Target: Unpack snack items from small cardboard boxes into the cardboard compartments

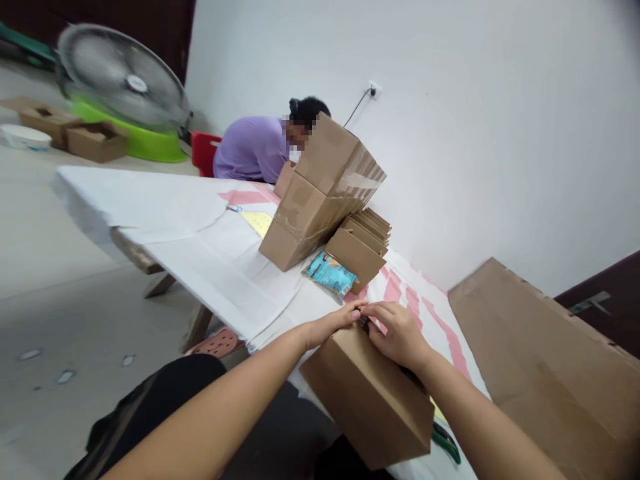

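Note:
A brown cardboard box (370, 393) sits tilted at the table's near edge, close to my body. My left hand (337, 323) is closed over the box's far end, its fingertips partly hidden. Against it, my right hand (397, 333) bends its fingers around a small dark thing (363, 319) at the same end, too small and covered to name. Both hands meet there, almost touching. Just beyond them lies a blue printed packet (331, 272), leaning by a row of folded cardboard pieces (357, 250).
Taped cardboard boxes (305, 207) stand stacked mid-table. A person in a purple top (253, 147) bends behind them. Green-handled tool (445, 441) lies right of my box. A large cardboard sheet (545, 360) borders the right side. A fan (125, 80) and open boxes (97, 141) are at far left.

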### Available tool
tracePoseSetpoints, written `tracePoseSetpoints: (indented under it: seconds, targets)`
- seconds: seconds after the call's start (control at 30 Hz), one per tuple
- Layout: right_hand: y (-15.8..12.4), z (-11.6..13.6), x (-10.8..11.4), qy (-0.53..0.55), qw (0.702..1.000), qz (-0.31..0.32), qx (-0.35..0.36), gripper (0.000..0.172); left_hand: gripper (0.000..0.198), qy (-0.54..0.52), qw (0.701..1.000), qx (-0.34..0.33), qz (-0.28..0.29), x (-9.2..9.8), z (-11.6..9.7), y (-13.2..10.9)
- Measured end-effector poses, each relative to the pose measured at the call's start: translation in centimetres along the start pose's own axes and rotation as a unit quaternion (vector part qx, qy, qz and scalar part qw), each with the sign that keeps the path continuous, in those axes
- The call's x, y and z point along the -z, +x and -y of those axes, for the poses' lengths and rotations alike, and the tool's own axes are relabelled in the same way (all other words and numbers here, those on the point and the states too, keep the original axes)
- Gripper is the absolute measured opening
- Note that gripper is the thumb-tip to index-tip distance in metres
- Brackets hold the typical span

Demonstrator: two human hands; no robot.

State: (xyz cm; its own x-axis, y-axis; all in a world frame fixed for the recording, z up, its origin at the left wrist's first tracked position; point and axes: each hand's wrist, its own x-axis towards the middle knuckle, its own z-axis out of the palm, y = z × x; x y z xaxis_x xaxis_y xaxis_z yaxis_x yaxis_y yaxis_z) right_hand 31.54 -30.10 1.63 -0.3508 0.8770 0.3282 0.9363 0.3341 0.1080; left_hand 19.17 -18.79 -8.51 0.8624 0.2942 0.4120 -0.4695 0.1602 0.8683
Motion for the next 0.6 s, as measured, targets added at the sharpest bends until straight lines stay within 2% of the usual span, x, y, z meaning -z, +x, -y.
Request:
tracePoseSetpoints:
  seconds: [0.13,0.2,0.27,0.33,0.4,0.47,0.53,0.6]
  targets:
    - [0.0,0.7,-0.4,-0.055,0.998,-0.002,-0.015,0.019,0.064,-0.008,1.0,0.007,0.002,-0.3,-0.4,-0.2]
    - [0.1,0.9,-0.5,-0.024,0.999,-0.002,-0.041,0.019,0.064,0.0,1.0,0.01,-0.001,-0.2,-0.4,-0.1]
    - [0.1,0.9,-0.6,0.064,0.993,-0.01,-0.101,0.017,0.063,0.005,1.0,0.012,-0.002,-0.1,-0.2,0.1]
    - [0.1,0.7,-0.9,0.2,0.959,-0.028,-0.197,0.015,0.062,0.007,1.0,0.013,-0.001,0.1,0.2,0.2]
    - [0.1,0.4,-1.1,0.343,0.893,-0.04,-0.289,0.02,0.059,0.01,1.0,0.012,-0.001,0.3,0.7,0.4]
    - [-0.2,0.1,-1.0,0.428,0.836,-0.059,-0.339,0.027,0.055,0.012,1.0,0.01,-0.004,0.5,1.2,0.5]
    - [-0.8,-0.5,-0.5,0.444,0.818,-0.089,-0.355,0.03,0.051,0.018,0.999,0.007,-0.025,0.6,1.6,0.5]
    - [-1.9,-1.4,0.4,0.412,0.826,-0.131,-0.362,0.032,0.048,0.04,0.997,-0.003,-0.069,0.7,1.7,0.5]
